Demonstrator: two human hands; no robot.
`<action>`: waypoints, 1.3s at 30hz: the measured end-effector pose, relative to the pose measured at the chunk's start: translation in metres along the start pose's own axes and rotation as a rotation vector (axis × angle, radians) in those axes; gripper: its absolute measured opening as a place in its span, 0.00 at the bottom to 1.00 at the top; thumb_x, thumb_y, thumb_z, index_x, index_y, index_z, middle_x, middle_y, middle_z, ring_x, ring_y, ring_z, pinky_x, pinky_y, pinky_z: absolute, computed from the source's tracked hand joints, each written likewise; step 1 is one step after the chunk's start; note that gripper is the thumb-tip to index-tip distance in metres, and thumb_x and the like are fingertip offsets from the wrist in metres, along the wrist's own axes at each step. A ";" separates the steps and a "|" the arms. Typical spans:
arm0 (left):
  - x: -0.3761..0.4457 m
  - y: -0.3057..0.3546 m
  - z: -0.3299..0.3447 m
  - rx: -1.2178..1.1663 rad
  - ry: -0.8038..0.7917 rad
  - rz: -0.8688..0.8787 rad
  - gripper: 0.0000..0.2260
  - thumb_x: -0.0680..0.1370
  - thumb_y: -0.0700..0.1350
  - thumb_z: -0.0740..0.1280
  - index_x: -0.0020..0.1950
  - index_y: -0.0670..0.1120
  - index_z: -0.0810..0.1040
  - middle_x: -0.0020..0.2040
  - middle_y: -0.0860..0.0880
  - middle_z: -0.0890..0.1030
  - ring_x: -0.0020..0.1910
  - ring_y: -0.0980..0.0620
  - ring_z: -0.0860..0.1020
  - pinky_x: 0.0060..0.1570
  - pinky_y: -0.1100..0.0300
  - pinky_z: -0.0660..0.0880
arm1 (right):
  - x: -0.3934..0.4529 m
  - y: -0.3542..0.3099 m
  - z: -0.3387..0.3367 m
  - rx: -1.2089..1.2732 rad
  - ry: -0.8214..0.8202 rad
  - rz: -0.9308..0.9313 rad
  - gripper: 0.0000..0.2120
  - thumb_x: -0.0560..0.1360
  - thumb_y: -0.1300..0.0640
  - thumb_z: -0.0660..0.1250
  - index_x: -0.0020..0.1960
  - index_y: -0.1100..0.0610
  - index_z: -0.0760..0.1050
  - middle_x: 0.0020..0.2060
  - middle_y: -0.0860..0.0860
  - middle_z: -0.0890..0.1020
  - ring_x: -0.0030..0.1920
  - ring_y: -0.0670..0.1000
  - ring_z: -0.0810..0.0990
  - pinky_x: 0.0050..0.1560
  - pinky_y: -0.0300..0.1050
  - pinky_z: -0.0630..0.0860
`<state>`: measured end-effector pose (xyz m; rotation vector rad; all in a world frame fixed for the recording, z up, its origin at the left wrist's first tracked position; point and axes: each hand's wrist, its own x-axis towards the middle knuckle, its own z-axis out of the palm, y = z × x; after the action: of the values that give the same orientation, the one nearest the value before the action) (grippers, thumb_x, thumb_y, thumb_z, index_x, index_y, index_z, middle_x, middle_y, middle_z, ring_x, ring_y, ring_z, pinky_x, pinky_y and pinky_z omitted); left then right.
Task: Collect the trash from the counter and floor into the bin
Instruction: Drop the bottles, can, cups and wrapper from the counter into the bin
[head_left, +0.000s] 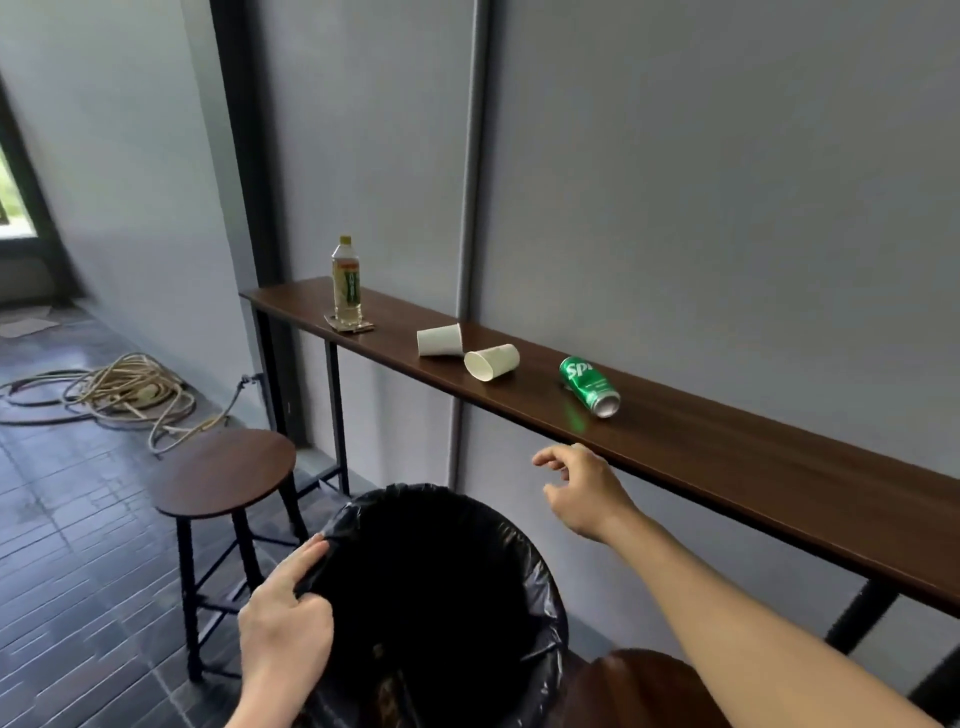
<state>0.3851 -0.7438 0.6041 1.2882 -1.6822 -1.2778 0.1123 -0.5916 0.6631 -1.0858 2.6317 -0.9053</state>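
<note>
A black-lined bin (540, 587) stands low in the middle of the view. My left hand (283, 618) grips its near-left rim, fingers curled over the liner. My right hand (582, 491) hovers just below the counter's front edge, fingers relaxed and holding nothing. On the narrow dark wooden counter (727, 467) a green soda can (589, 385) lies on its side. Left of it lie two white paper cups (491, 361) (439, 340), both tipped over. A clear bottle (347, 280) with a yellow cap stands upright on a scrap of cardboard (350, 326) at the counter's far end.
A round wooden stool (226, 473) stands left of the bin and another stool top (639, 686) shows at the bottom right. Coiled hoses (119, 395) lie on the dark tiled floor, and flat cardboard (26, 325) lies farther left near a doorway.
</note>
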 end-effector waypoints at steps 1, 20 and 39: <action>0.004 0.002 0.001 -0.005 -0.002 0.002 0.31 0.69 0.30 0.58 0.59 0.60 0.82 0.55 0.51 0.85 0.42 0.46 0.83 0.45 0.48 0.81 | 0.011 0.004 -0.007 -0.018 0.037 0.024 0.18 0.73 0.61 0.65 0.61 0.50 0.77 0.57 0.50 0.75 0.58 0.50 0.76 0.54 0.41 0.70; 0.121 0.007 0.064 0.004 -0.030 0.065 0.32 0.68 0.28 0.56 0.64 0.52 0.82 0.62 0.58 0.81 0.56 0.42 0.83 0.57 0.38 0.79 | 0.209 0.100 -0.033 -0.302 0.170 0.407 0.29 0.75 0.52 0.65 0.74 0.45 0.62 0.64 0.62 0.69 0.60 0.67 0.74 0.57 0.53 0.73; 0.217 0.014 0.036 -0.123 -0.150 -0.096 0.33 0.67 0.29 0.56 0.65 0.54 0.81 0.61 0.51 0.82 0.46 0.40 0.83 0.42 0.53 0.81 | 0.104 -0.079 0.143 -0.146 -0.365 -0.003 0.23 0.70 0.53 0.62 0.62 0.40 0.62 0.59 0.49 0.73 0.52 0.55 0.76 0.53 0.52 0.72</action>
<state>0.2828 -0.9384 0.5929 1.2392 -1.6310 -1.5438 0.1338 -0.7742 0.6030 -1.1608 2.4178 -0.4645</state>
